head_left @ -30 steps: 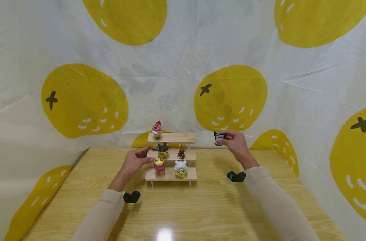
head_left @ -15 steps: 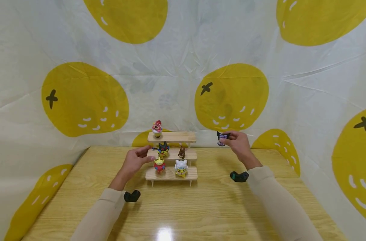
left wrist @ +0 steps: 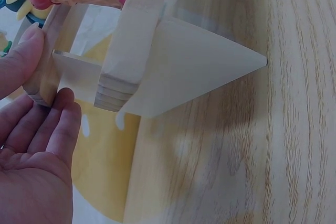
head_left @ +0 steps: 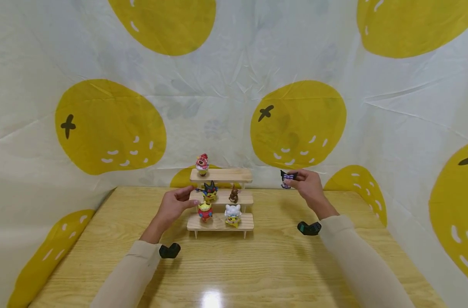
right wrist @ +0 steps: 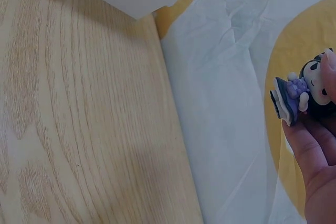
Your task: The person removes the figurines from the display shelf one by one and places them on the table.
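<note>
In the head view, a three-tier wooden display stand (head_left: 239, 174) stands at the table's far side. My left hand (head_left: 174, 208) pinches the left end of its middle shelf (left wrist: 48, 64), thumb on one face and fingers on the other, as the left wrist view shows. To the right of the stand and apart from it, my right hand (head_left: 309, 186) holds up a small figurine (head_left: 287, 179) with black ears and a purple bow. The right wrist view shows this figurine's white face and purple outfit (right wrist: 296, 88), gripped between thumb and fingers.
A red-capped figurine (head_left: 202, 165) stands on the top shelf. The middle shelf bears a black-eared yellow figurine (head_left: 210, 192) and a brown one (head_left: 234, 194). On the bottom shelf are a red one (head_left: 205, 212) and a white-hooded one (head_left: 232, 215). A fruit-print cloth (head_left: 226, 128) hangs behind.
My right hand has drifted slightly right, away from the stand, and the figurine in it has turned a little. My left hand keeps its hold on the shelf end.
</note>
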### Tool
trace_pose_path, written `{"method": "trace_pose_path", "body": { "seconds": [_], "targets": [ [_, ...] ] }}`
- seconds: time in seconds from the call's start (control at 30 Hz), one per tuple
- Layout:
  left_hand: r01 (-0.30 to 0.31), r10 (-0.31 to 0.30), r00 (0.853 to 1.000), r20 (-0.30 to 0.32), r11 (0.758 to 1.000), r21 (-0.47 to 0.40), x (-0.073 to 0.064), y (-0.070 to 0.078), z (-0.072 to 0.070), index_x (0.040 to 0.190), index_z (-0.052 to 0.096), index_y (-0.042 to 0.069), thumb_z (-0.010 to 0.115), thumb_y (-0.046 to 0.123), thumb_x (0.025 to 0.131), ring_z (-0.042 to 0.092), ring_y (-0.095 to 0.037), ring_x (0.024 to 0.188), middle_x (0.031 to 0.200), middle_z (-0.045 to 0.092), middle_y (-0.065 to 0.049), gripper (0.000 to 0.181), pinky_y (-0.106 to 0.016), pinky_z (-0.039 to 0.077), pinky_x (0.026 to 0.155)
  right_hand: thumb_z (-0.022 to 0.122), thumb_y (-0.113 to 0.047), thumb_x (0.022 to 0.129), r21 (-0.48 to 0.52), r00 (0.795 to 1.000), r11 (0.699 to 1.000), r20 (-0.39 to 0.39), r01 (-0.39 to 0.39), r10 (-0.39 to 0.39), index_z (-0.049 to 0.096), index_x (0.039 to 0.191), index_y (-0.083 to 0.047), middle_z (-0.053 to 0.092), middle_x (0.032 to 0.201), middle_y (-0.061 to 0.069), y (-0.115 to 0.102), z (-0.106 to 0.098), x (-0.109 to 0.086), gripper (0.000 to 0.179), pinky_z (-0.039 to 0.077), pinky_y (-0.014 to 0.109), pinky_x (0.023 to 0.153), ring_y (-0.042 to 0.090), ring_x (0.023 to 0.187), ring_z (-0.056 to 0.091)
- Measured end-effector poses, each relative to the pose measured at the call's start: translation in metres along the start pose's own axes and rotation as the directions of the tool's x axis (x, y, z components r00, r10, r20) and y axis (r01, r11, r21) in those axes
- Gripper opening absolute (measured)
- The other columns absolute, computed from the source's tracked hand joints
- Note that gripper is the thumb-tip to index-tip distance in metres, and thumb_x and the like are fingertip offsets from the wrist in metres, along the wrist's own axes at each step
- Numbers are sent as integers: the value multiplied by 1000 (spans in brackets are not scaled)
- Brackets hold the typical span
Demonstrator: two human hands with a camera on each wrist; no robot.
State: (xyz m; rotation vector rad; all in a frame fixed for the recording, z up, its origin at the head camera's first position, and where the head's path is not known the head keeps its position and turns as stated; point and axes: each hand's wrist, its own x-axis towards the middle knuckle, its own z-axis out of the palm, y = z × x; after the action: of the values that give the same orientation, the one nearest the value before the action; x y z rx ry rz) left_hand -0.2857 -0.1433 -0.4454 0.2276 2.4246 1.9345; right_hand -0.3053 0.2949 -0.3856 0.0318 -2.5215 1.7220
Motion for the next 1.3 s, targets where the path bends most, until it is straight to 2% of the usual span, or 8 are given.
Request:
{"method": "trace_pose_path", "body": {
  "seconds": [0.1,0.3,0.4,0.6,0.77,1.03,1.3],
  "targets": [
    [-2,2,1000,-7,1000,11,0,-1,1,153,52,4,79,14,94,47,-32,150,159,51,-13,66,-46,45,118,71,-16,101,-5,1000,1000,-3,2,-2,65,137,2,71,130,22,0,-1,-2,41,61,25,94,1,93,70],
    [-6,6,1000,0,1000,6,0,-3,1,154,50,2,78,13,95,44,-31,151,159,51,-13,66,-46,43,119,70,-14,101,-9,1000,1000,-10,23,-23,65,135,3,75,121,16,5,-2,-4,39,58,14,82,1,91,70],
    [-6,6,1000,-3,1000,12,0,-2,1,153,52,3,79,13,94,45,-32,151,159,52,-13,66,-47,43,120,71,-14,101,6,1000,1000,-8,27,-27,65,135,4,77,114,9,7,-3,-4,39,59,14,82,1,89,70],
    [0,0,1000,-7,1000,16,0,0,2,153,53,4,79,13,94,46,-31,150,158,52,-12,65,-47,44,119,71,-13,100,35,1000,999,2,27,-27,64,134,6,77,113,8,9,-5,-3,40,59,14,82,1,89,70],
    [-6,6,1000,-6,1000,12,1,2,0,153,52,5,77,12,95,44,-33,152,160,50,-13,64,-48,43,120,72,-14,100,50,1000,999,-1,20,-20,64,134,5,78,107,1,12,-6,0,40,58,13,83,2,90,71],
    [0,0,1000,-14,1000,12,2,-1,-4,153,53,4,79,16,94,45,-33,151,158,52,-13,65,-48,42,120,72,-13,100,60,999,998,19,29,-30,64,135,5,78,112,4,16,-4,2,41,59,16,86,1,91,71],
    [3,-3,1000,-21,1000,15,2,-2,0,151,55,6,82,18,92,48,-33,149,158,53,-13,66,-46,45,118,72,-13,99,54,1000,998,4,20,-20,64,135,6,78,109,2,25,-5,0,41,58,12,83,0,89,71]
  ]
}}
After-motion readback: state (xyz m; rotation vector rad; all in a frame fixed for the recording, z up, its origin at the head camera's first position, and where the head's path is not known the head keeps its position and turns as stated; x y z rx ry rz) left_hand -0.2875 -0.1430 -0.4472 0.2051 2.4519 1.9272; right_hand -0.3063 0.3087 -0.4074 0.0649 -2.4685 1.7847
